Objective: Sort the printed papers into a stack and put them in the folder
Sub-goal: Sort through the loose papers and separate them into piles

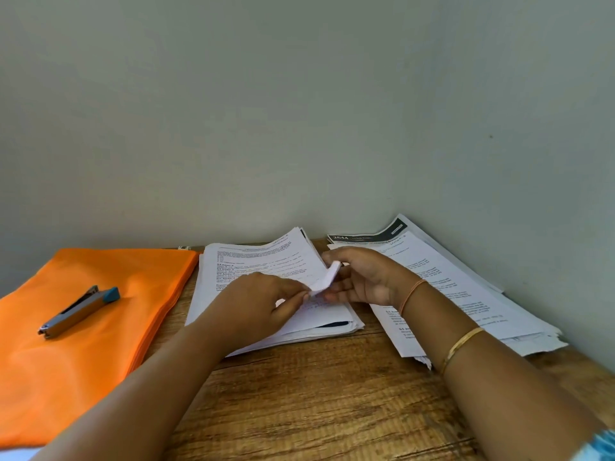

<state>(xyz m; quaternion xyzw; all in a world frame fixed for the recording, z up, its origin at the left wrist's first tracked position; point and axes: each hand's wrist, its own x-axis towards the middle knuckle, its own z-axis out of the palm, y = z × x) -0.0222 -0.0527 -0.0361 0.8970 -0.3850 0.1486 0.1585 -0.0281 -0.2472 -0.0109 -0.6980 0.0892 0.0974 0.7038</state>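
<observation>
While my left hand (263,302) and right hand (364,277) pinch the white printed papers (259,257), the flat orange folder's (76,367) off left.

The folder (83,344) lies at the left of the surface (316,394), with the stapler (78,311) on it. Just right of it sits the middle stack (253,261). The right stack (466,294) lies beyond, against the wall (299,128). Above the middle stack, the left hand (263,301) and right hand (362,277) pinch a sheet (327,277) between them.
</observation>
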